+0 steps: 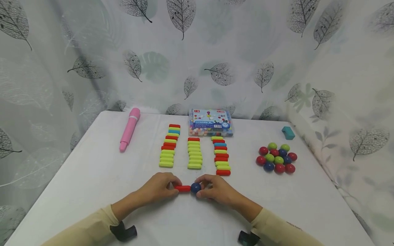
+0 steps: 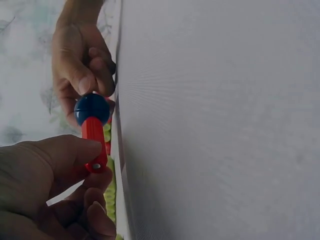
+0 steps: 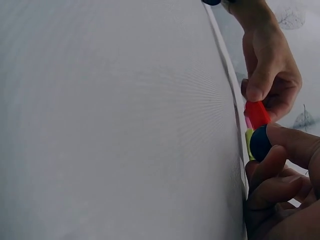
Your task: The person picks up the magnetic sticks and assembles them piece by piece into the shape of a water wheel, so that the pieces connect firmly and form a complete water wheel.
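Between thumb and fingers, my left hand (image 1: 160,187) pinches a short red rod (image 1: 183,188). My right hand (image 1: 218,190) holds a dark blue ball (image 1: 195,188) by its side. Rod and ball touch end to end in the head view. From the left wrist view, the blue ball (image 2: 92,109) sits at the far end of the red rod (image 2: 93,136), whose near end shows a small hole. The right wrist view shows the ball (image 3: 259,143) against the rod (image 3: 257,114); how deep the rod goes into it is hidden.
Beyond the hands lie three columns of rods, left (image 1: 166,155), middle (image 1: 194,157) and right (image 1: 222,159). A clear box of parts (image 1: 210,123) stands behind them. Several balls (image 1: 278,168) cluster at right near a teal block (image 1: 288,133). A pink cylindrical tool (image 1: 129,130) lies at left.
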`<state>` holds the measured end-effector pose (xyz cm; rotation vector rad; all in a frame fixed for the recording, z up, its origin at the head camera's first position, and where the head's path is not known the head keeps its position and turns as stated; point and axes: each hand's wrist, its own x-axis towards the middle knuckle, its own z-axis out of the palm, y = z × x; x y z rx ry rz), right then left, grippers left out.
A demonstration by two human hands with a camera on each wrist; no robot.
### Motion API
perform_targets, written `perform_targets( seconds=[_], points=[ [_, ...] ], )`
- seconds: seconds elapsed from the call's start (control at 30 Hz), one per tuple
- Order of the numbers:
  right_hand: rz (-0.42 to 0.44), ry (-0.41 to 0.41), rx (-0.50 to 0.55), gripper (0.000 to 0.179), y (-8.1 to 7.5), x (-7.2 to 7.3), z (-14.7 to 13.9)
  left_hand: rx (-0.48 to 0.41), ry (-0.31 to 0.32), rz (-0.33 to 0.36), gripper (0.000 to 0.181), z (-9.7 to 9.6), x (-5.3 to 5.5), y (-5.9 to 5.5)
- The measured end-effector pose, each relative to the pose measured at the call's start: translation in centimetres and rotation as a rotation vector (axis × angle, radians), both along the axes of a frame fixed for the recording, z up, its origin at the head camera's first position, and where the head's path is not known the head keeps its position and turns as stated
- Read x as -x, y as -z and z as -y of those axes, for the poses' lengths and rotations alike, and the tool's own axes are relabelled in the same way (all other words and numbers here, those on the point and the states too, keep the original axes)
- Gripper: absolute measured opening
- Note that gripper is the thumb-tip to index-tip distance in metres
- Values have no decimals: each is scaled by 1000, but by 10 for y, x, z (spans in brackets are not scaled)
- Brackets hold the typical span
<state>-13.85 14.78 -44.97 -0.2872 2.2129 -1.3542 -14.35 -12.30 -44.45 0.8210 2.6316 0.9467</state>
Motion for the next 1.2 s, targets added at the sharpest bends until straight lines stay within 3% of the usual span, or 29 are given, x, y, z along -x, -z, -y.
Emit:
perform_targets(
  seconds=[0.3, 0.43, 0.6, 0.7, 0.87, 1.2],
  points=[
    [-4, -1, 6, 40, -1, 0, 3, 20, -29, -5, 25, -2, -1, 0],
    [-49, 16, -43, 42, -5, 2, -6, 35, -41, -39, 25, -3, -1, 1],
    [-201, 221, -217, 40, -15, 11, -45, 62, -63, -75, 23, -2, -3, 3],
    [-245, 315, -298, 39, -15, 18, -66, 81, -87, -73, 24, 0, -4, 2],
    [-258, 270, -361, 35, -9, 27, -79, 93, -93, -75, 26, 2, -5, 1],
    [-321, 194, -531, 30, -5, 28, -71, 107, -86, -75, 27, 1, -5, 3]
  ],
)
